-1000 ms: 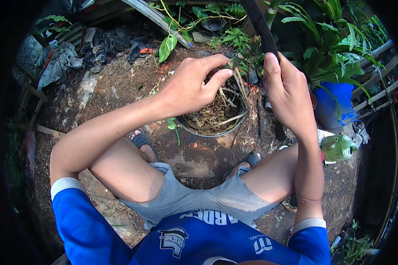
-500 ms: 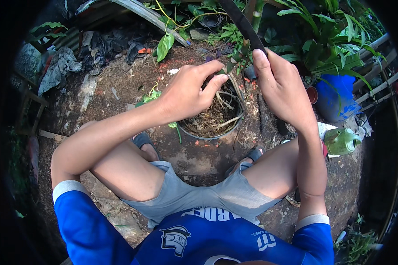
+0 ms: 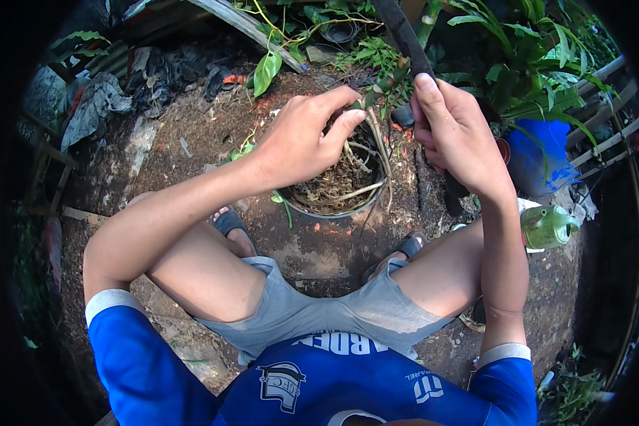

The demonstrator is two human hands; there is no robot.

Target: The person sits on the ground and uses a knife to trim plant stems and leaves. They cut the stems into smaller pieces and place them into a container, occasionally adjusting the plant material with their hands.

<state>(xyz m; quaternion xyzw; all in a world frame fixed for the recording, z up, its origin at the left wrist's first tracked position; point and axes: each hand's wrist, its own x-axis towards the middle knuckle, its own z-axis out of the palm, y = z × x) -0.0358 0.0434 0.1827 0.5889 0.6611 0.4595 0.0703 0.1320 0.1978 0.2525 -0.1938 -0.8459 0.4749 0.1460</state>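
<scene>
My left hand (image 3: 305,138) pinches a green plant stem (image 3: 385,86) between thumb and fingers, above a round pot (image 3: 326,213). Dry brown matter and pale bare roots or stems (image 3: 358,192) fill the pot. The stem slants up and away to the right, toward the blade. In my right hand (image 3: 458,135) is a long dark-bladed knife, like a machete (image 3: 403,35), its handle hidden in my closed fingers. The blade points up and away to the left, and its tip runs out of the picture. Whether the blade touches the stem I cannot tell.
A green watering can (image 3: 547,226) and a blue container (image 3: 539,160) stand to the right. Leafy plants (image 3: 525,64) crowd the far right. A wooden plank (image 3: 248,32) and crumpled dark sheeting (image 3: 163,78) lie at the far left. My sandalled feet (image 3: 234,231) flank the pot.
My right hand and the knife have shifted slightly to the right. The stem leans further right, and the pot has moved a little left. My left hand keeps its pinch.
</scene>
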